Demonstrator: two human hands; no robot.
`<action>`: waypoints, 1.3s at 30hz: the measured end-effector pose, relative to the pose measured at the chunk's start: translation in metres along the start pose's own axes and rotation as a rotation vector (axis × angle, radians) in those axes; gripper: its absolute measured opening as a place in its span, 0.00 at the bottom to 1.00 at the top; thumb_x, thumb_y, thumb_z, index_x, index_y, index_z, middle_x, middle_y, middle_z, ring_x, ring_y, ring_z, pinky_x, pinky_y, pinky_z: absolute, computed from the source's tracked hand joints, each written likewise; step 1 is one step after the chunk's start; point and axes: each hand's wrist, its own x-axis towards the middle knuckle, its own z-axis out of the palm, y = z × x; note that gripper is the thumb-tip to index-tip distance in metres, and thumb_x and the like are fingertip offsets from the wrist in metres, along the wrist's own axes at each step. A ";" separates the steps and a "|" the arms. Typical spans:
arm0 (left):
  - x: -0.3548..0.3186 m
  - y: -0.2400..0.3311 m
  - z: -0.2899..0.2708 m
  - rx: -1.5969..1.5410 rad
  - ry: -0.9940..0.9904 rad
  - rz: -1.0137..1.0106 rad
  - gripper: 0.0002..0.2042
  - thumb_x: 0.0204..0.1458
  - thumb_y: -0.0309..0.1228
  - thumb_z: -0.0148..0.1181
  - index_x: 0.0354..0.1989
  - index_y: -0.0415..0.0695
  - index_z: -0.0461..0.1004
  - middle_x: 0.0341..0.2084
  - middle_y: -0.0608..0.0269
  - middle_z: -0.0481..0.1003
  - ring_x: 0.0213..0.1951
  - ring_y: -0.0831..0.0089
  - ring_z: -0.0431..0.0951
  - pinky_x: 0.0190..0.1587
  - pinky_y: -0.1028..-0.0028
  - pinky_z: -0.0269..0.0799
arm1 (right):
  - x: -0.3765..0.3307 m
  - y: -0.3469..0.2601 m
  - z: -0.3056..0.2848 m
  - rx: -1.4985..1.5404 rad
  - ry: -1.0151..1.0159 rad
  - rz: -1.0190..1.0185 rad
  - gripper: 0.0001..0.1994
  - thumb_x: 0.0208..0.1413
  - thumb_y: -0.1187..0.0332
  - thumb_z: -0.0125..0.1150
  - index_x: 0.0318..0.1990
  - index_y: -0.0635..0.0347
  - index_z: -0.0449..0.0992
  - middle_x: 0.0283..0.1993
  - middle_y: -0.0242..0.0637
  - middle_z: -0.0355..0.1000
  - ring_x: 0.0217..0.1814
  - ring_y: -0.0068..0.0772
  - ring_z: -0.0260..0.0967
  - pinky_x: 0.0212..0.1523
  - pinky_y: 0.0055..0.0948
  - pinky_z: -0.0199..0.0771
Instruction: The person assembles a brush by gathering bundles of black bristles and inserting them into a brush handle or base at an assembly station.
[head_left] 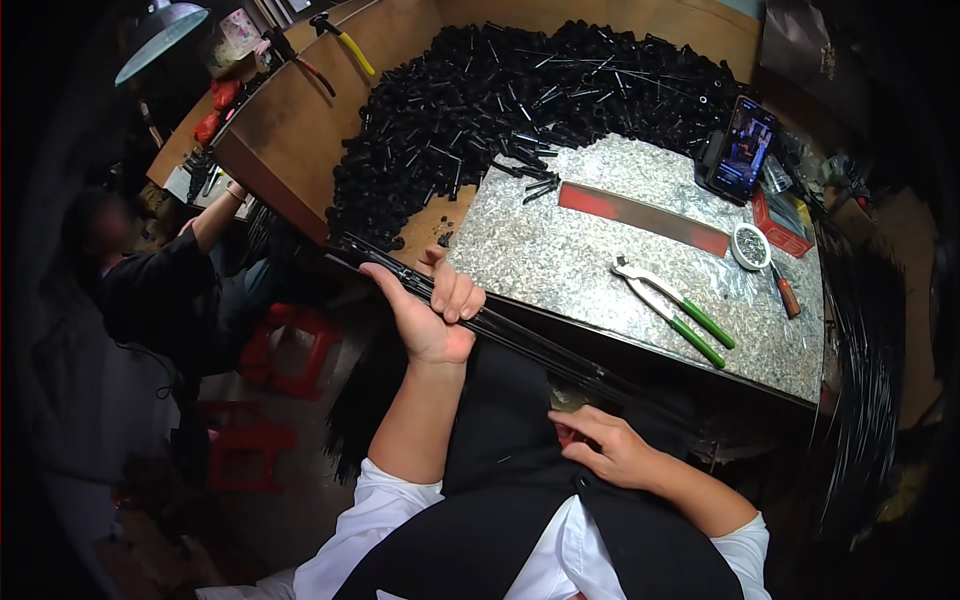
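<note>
A bundle of long, thin black rods (540, 346) slants across my body, from the tray's near corner down toward my right. My left hand (432, 312) is closed around its upper part, palm up, with the thumb lying along the rods. Lower down, close to my lap, my right hand (612, 448) has its fingers curled. Something small and reddish shows between its thumb and forefinger, too hidden to name. Beyond the bundle, green-handled pliers (672, 308) lie on the speckled worktop (530, 262), and neither hand touches them.
A wooden-walled bin (290, 150) holds a heap of small black tubular parts (530, 90). A red-ended metal bar (645, 220), a small white bowl (750, 246), a screwdriver (786, 292) and a propped phone (745, 150) occupy the worktop. Another person (150, 270) sits at left near red stools (290, 350).
</note>
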 end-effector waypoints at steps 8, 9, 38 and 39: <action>-0.012 -0.009 -0.001 0.144 -0.179 0.074 0.39 0.41 0.74 0.37 0.40 0.46 0.65 0.07 0.76 0.49 0.10 0.84 0.48 0.16 0.82 0.47 | -0.009 -0.035 -0.049 -0.438 0.260 -0.240 0.06 0.46 0.78 0.63 0.32 0.66 0.74 0.32 0.43 0.72 0.35 0.43 0.71 0.37 0.34 0.72; -0.015 -0.008 0.000 0.231 -0.245 0.132 0.39 0.40 0.73 0.40 0.42 0.46 0.64 0.08 0.76 0.50 0.10 0.84 0.49 0.16 0.82 0.48 | -0.004 -0.041 -0.064 -0.654 0.388 -0.321 0.06 0.45 0.79 0.63 0.31 0.65 0.72 0.32 0.44 0.71 0.34 0.46 0.70 0.36 0.36 0.72; -0.047 -0.038 0.000 0.798 -0.441 0.276 0.20 0.30 0.38 0.77 0.21 0.38 0.71 0.35 0.66 0.65 0.31 0.82 0.66 0.32 0.82 0.62 | 0.006 -0.074 -0.061 -0.097 -0.099 0.125 0.14 0.58 0.77 0.50 0.51 0.66 0.61 0.31 0.49 0.70 0.31 0.51 0.71 0.31 0.38 0.69; -0.047 -0.038 0.000 0.798 -0.439 0.276 0.20 0.30 0.38 0.77 0.21 0.38 0.71 0.35 0.66 0.65 0.31 0.82 0.66 0.32 0.82 0.62 | 0.006 -0.074 -0.061 -0.111 -0.102 0.116 0.13 0.58 0.77 0.50 0.50 0.66 0.61 0.31 0.50 0.70 0.31 0.53 0.71 0.30 0.39 0.68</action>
